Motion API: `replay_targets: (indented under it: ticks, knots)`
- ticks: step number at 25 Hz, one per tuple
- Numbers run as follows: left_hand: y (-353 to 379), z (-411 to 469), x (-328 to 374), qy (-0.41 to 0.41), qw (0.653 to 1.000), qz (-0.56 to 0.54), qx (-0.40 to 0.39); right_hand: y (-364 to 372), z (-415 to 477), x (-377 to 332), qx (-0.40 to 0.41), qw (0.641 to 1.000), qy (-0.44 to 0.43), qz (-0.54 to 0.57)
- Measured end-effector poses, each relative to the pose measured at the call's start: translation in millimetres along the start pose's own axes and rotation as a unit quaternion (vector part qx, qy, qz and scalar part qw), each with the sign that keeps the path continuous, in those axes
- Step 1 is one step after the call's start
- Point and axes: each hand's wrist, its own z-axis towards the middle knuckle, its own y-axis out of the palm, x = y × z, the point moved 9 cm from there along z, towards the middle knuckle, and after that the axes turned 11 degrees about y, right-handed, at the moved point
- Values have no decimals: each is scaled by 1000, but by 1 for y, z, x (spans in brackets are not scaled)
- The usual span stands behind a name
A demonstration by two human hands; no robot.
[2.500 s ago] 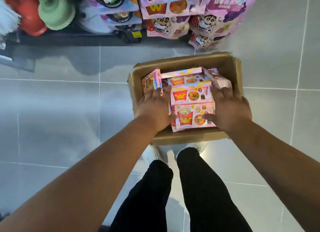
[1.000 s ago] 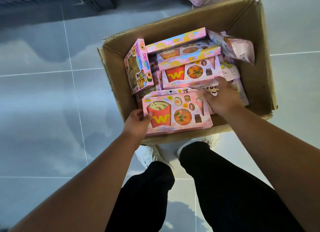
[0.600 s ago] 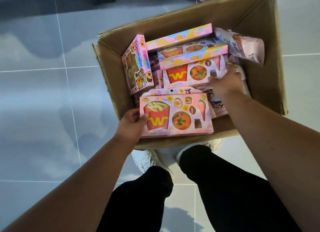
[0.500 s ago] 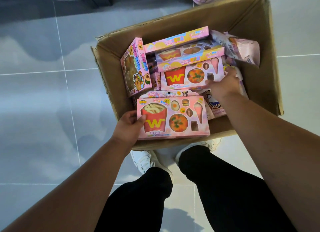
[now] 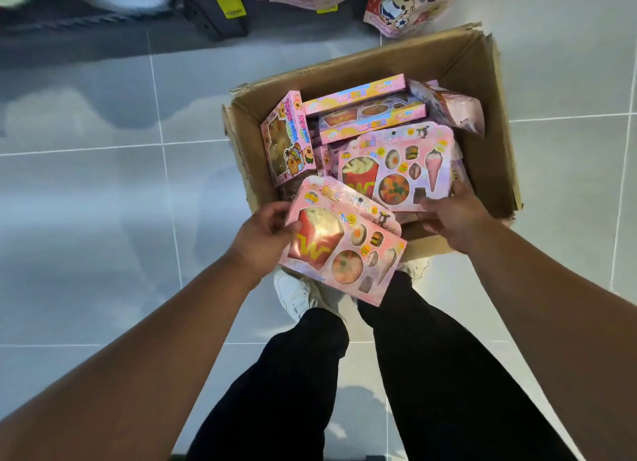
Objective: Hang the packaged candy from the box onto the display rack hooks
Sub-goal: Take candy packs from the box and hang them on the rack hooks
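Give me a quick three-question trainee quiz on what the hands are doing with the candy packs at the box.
1. True or false: the left hand grips a pink candy pack.
2. The right hand is: A gripping a second pack over the cardboard box; B resting on a knee; C hanging empty.
3. Fill in: both held packs show a red fries carton marked with the letter ___.
Key: 1 true; 2 A; 3 W.
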Motion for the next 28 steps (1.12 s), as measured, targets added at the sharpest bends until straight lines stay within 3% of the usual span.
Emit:
replay_targets:
  ticks: [8,10,14,19,24,28]
  knots:
    - [-56,-87,115,68,997,1,-43,-26,-191,-55,-104,987,-108,65]
    - [-71,-111,157,110,992,-7,-60,-27,-242,-73,-156,973,-150,85]
    - [-104,-161,241,161,985,-12,-67,-48,-329,-98,-181,955,-185,143]
    - [-140,-223,323,192,975,-50,-96,-54,-437,-128,-253,926,-242,139]
    - [-168,-290,383,214,961,-92,-150,-76,-526,-149,-242,917,-278,155]
    - [-184,-323,422,257,950,-96,-149,-99,-576,-177,-214,917,-310,133]
